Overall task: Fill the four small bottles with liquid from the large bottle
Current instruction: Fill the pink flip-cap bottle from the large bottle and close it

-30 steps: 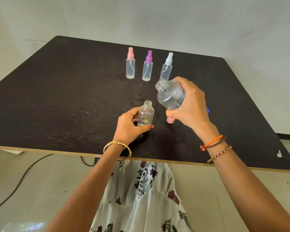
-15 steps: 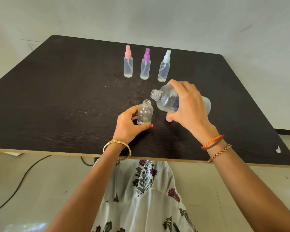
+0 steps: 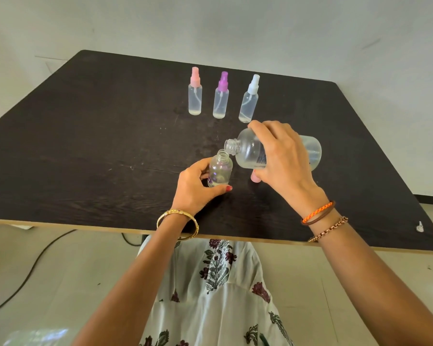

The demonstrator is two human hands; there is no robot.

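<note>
The right hand [image 3: 283,166] grips a large clear plastic bottle [image 3: 250,152] round its middle, fingers [image 3: 273,136] curled over the top of the body and the thumb underneath. The large bottle lies tipped almost level above the dark wood-grain counter [image 3: 85,146], its open threaded neck pointing toward 9 o'clock and its rounded base toward 3 o'clock. Clear liquid pools along the lower side of its body.

The neck sits just above and beside the open mouth of a small clear uncapped bottle [image 3: 220,171], which stands upright on the counter near its middle. Whether the two rims touch, or whether liquid is crossing between them, cannot be told. The left hand [image 3: 195,186] holds this small bottle from its 8 o'clock side, fingers wrapped behind it and the thumb with a red-painted nail pressed across its front near the base.

At 12 o'clock from the hands, well apart from them, three small clear spray bottles stand upright in a row: one with a pink spray cap [image 3: 195,92], one with a purple spray cap [image 3: 221,96] and one with a white spray cap [image 3: 249,99]. Each shows liquid in its body.

A small pink object [image 3: 255,178] stands on the counter under the right hand, mostly hidden by it. A tiny white piece [image 3: 420,227] lies near the counter's edge at 4 o'clock. A gold bangle [image 3: 178,216] circles the left wrist; orange, brown and chain bracelets [image 3: 320,212] circle the right
</note>
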